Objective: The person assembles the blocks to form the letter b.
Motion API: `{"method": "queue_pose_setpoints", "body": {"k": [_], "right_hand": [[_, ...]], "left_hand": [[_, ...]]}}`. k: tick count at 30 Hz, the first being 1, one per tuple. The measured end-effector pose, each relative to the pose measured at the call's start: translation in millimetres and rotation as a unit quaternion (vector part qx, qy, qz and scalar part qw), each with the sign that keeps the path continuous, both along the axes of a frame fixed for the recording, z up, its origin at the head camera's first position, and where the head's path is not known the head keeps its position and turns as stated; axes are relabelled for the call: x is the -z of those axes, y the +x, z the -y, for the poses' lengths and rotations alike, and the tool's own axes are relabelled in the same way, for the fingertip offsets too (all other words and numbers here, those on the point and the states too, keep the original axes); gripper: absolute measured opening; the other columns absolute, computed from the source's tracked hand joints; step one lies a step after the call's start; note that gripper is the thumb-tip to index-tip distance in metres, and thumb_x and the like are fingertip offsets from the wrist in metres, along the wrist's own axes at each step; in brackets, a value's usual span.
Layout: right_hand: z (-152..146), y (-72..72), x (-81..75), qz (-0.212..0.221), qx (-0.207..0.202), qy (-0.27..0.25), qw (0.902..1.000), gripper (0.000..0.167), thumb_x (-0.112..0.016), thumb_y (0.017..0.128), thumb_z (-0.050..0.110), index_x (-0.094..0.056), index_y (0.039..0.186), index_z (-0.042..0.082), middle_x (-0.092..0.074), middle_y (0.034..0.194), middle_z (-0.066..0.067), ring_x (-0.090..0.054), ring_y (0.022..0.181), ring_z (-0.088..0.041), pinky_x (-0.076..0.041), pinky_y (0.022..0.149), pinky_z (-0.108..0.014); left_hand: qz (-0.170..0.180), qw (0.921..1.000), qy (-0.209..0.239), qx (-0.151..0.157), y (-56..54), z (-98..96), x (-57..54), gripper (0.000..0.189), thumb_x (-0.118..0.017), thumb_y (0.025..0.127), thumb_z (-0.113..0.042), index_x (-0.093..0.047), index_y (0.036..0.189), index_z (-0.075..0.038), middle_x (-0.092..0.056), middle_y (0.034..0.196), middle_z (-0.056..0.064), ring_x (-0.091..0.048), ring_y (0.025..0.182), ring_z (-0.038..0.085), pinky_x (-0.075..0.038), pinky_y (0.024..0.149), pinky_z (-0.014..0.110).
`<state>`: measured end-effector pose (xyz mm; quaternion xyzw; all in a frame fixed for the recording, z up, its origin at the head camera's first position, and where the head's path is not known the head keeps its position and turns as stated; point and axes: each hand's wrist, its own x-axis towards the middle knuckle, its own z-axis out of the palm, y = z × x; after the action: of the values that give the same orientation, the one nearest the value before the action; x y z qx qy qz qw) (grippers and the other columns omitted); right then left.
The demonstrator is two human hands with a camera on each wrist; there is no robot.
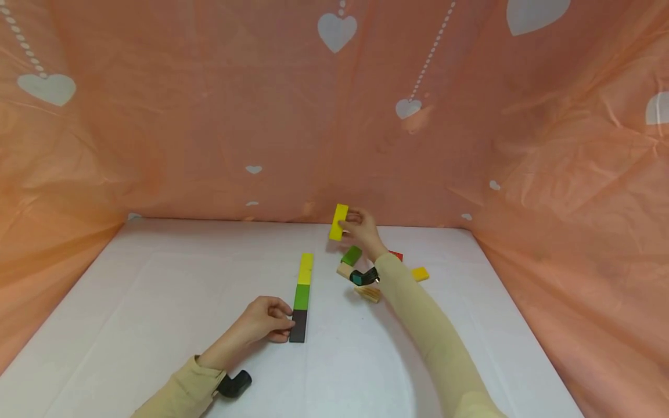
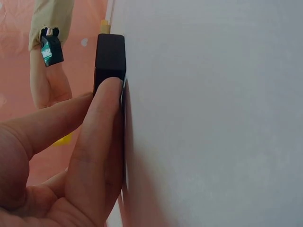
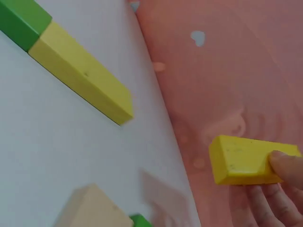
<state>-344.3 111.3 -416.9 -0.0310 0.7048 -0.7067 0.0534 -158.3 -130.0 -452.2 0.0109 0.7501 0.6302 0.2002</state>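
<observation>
On the white table a black block point(image 1: 298, 326), a green block point(image 1: 302, 297) and a yellow block point(image 1: 305, 269) lie end to end in a straight line. My left hand point(image 1: 268, 318) is beside the black block, fingertips touching its left side; in the left wrist view a fingertip covers part of the black block point(image 2: 111, 54). Up above the far part of the table, my right hand point(image 1: 363, 229) pinches a second yellow block point(image 1: 338, 222) between thumb and fingers. The right wrist view shows this held block point(image 3: 246, 161) apart from the line.
Loose blocks lie right of the line, partly under my right forearm: a green block point(image 1: 352, 255), a plain wooden block point(image 1: 345, 270), a wood-grained piece point(image 1: 369, 294), a red block point(image 1: 397, 256) and a yellow-orange block point(image 1: 420, 274). An orange cloth point(image 1: 292, 116) hangs behind the table.
</observation>
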Motion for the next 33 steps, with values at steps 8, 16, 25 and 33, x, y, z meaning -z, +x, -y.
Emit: {"method": "queue_pose_setpoints", "body": {"k": [8,16,25,33], "right_hand": [[18.5,-0.5,8.6,-0.017,-0.019,0.021,0.9995,0.062,-0.068,0.089,0.006,-0.040,0.144,0.010,-0.057,0.110,-0.021,-0.068,0.082,-0.030,-0.054,0.085,-0.053],[31.3,0.7,15.2,0.019,-0.040,0.023,0.9988,0.064,-0.069,0.088,0.006,-0.039,0.145,0.012,-0.057,0.110,-0.017,-0.068,0.084,-0.026,-0.056,0.084,-0.048],[40.8,-6.0,28.8,0.005,-0.039,0.034,0.9986,0.061,-0.067,0.089,0.003,-0.040,0.144,0.008,-0.057,0.113,-0.017,-0.067,0.083,-0.027,-0.059,0.077,-0.041],[48.6,-9.0,36.5,0.022,-0.032,0.042,0.9983,0.062,-0.065,0.089,0.000,-0.038,0.144,0.007,-0.058,0.111,-0.018,-0.066,0.086,-0.027,-0.060,0.073,-0.037]], "left_hand": [[-0.005,0.9999,0.007,0.011,-1.2,1.4,-0.8,0.024,-0.067,0.083,0.009,-0.057,0.104,0.014,-0.062,0.078,0.010,-0.063,0.062,0.016,-0.061,0.060,0.034],[-0.001,0.9999,0.008,0.014,-0.5,0.9,-1.0,0.025,-0.066,0.084,0.010,-0.055,0.105,0.015,-0.062,0.079,0.012,-0.063,0.064,0.016,-0.061,0.062,0.035],[-0.003,1.0000,-0.002,0.001,-1.3,-0.2,2.8,0.024,-0.068,0.082,0.009,-0.057,0.103,0.013,-0.061,0.079,0.011,-0.063,0.063,0.016,-0.061,0.060,0.035],[-0.001,1.0000,-0.001,0.001,-0.4,0.4,2.9,0.024,-0.068,0.082,0.009,-0.057,0.103,0.013,-0.061,0.078,0.011,-0.063,0.062,0.016,-0.061,0.060,0.035]]}}
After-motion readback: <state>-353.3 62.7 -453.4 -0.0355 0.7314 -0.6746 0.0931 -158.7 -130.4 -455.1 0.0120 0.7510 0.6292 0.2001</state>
